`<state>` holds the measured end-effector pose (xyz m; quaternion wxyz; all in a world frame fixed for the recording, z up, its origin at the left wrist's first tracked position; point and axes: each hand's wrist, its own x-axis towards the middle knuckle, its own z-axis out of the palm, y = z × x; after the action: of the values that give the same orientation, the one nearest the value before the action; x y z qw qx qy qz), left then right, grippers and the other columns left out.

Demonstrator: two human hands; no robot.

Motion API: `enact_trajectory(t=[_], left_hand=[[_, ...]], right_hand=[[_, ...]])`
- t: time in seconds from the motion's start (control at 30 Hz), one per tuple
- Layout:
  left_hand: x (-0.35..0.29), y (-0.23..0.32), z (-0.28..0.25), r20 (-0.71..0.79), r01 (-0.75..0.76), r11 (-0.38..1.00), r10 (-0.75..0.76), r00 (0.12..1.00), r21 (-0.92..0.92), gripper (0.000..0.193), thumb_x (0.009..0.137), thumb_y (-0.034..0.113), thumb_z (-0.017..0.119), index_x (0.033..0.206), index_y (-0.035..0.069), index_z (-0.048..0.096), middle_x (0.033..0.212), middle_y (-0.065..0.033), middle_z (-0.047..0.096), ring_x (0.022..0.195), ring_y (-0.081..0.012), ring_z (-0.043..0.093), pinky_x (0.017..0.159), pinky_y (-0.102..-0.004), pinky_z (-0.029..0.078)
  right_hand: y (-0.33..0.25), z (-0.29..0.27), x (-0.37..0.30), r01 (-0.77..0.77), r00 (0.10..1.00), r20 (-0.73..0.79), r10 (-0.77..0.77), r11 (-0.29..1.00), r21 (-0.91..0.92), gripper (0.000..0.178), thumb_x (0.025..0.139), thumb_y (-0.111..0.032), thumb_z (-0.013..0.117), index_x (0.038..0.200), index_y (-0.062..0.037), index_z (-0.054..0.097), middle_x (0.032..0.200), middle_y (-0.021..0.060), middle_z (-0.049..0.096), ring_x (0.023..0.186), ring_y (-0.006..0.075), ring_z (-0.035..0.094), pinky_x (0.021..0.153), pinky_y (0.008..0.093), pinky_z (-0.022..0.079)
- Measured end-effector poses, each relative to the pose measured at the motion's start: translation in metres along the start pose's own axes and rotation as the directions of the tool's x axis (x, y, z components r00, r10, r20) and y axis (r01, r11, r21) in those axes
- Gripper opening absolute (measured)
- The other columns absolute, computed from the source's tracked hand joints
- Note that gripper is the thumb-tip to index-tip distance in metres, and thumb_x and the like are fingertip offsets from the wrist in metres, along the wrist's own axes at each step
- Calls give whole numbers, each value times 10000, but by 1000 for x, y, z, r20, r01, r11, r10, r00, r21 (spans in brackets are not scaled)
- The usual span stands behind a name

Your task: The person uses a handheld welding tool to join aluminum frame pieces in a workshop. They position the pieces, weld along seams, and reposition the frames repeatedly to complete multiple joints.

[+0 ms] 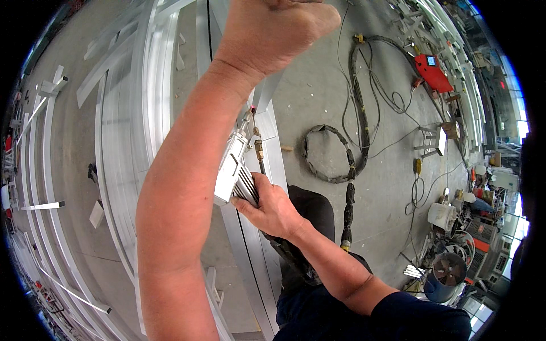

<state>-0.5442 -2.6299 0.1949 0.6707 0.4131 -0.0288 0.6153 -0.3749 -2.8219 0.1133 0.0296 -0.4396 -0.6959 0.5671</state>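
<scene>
My right hand [272, 207] grips a silver, ribbed hand-held welding torch [234, 167] whose nozzle points up and away at a long aluminium profile [272, 153]. A thick black sheathed hose [348, 204] runs from the torch down past my knee. My left hand [273, 25] is raised at the top of the view with the forearm crossing the middle; its fingers are cut off by the frame edge. It seems to rest near the upper part of the profiles.
Curved aluminium frames [133, 113] lie on the concrete floor at left. The coiled cable bundle [330, 153] leads to a red welding machine [433, 71] at upper right. A small stool [435, 139], white bucket [442, 216] and blue fan [446, 275] stand at right.
</scene>
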Motion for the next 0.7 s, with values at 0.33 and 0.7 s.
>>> enact_trajectory(t=[0.33,0.7], left_hand=[[-5,2,47,-298,19,782,214,930,622,210,912,55,493,709,103,461,663,20,452,584,-104,456,501,-279,383],[-6,2,50,-294,21,765,222,930,643,189,889,38,524,717,96,471,665,29,458,587,-87,451,501,-277,372]], right_hand=[[3,-2,1,-27,1000,12,27,998,-61,532,910,-369,636,1093,99,463,779,238,641,751,340,668,679,435,505],[1,-3,-3,-58,998,10,58,998,-24,526,890,-367,640,1095,83,464,801,243,641,768,370,656,698,447,503]])
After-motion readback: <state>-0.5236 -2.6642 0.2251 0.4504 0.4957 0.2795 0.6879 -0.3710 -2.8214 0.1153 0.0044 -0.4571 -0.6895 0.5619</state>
